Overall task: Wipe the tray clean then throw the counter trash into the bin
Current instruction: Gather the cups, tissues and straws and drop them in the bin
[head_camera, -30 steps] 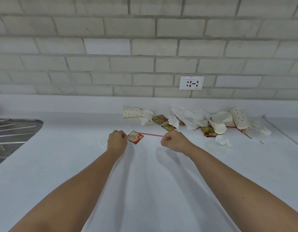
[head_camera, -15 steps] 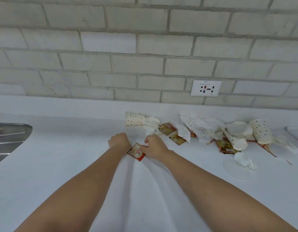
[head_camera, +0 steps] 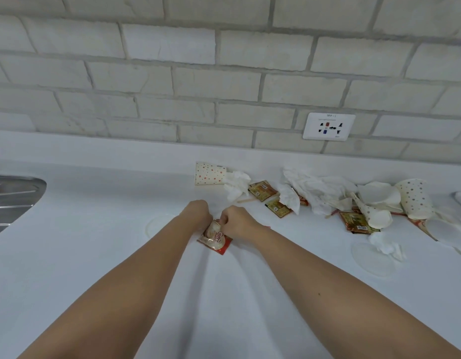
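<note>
Left hand (head_camera: 198, 212) and right hand (head_camera: 235, 221) close together above the white worktop (head_camera: 94, 229), both clenched on one red-and-white sachet (head_camera: 216, 238); sachet pinched at its upper edge between the two hands, lower corner hanging toward the worktop. Faint circular lid or ring mark (head_camera: 157, 225) just left of the left forearm. Counter trash spread along the back of the worktop, behind and to the right of the hands: dotted paper cup (head_camera: 210, 173) lying on its side near the wall, crumpled tissue (head_camera: 235, 183) touching its open end, brown sachets (head_camera: 263, 190) just beside, larger heap of white tissue (head_camera: 317, 189) further right. Second dotted cup (head_camera: 415, 198) tilted at the far right, with flattened white cup pieces (head_camera: 379, 195) against it. Clear round lid (head_camera: 373, 259) in front of the heap, small tissue wad (head_camera: 387, 244) at its rim. Steel sink drainer (head_camera: 12, 198) at the left edge. Wall socket (head_camera: 329, 126) on the brick wall (head_camera: 172, 86) above the trash. Tray and bin out of view.
</note>
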Demonstrator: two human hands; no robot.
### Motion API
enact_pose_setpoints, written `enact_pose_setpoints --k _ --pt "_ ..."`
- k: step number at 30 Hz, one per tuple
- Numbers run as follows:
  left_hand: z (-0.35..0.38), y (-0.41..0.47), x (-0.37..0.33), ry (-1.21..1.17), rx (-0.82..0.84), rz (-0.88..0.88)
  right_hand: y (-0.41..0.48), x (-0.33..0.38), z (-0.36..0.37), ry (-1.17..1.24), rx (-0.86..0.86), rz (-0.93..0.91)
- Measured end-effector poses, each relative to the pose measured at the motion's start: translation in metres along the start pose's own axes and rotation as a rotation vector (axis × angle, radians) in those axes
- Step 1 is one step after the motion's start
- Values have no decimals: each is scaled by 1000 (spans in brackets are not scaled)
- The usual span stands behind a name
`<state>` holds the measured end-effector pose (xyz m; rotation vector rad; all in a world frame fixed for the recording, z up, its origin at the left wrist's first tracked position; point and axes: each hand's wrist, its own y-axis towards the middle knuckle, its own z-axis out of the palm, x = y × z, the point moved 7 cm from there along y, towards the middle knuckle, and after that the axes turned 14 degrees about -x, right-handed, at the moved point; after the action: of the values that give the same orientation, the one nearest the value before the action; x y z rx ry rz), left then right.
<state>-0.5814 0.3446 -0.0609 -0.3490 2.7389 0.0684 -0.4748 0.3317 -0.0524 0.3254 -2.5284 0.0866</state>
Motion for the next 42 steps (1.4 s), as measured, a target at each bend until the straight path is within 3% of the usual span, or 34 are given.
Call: enact_pose_setpoints --k 6,13,17,20,28,35,38,42 --pt "-34 -3 -1 -393 -104 -34 6 -15 -24 130 -8 37" --pt "-44 -9 44 -61 51 -1 14 -35 -44 325 -174 134" --pt "-49 -14 75 -10 122 -2 0 -44 -29 -117 58 77" --pt "-47 -17 92 43 155 -23 -1 -44 -25 -356 91 -10" --pt "-43 -26 105 119 144 -170 -25 -39 -23 -372 248 40" --pt "-48 -36 101 57 39 -205 -53 -33 -18 -524 131 -38" --pt "-55 -44 86 15 37 -184 -64 -35 -22 -449 97 -46" --pt "-53 -57 54 -236 61 -156 -82 -58 -36 -260 103 22"
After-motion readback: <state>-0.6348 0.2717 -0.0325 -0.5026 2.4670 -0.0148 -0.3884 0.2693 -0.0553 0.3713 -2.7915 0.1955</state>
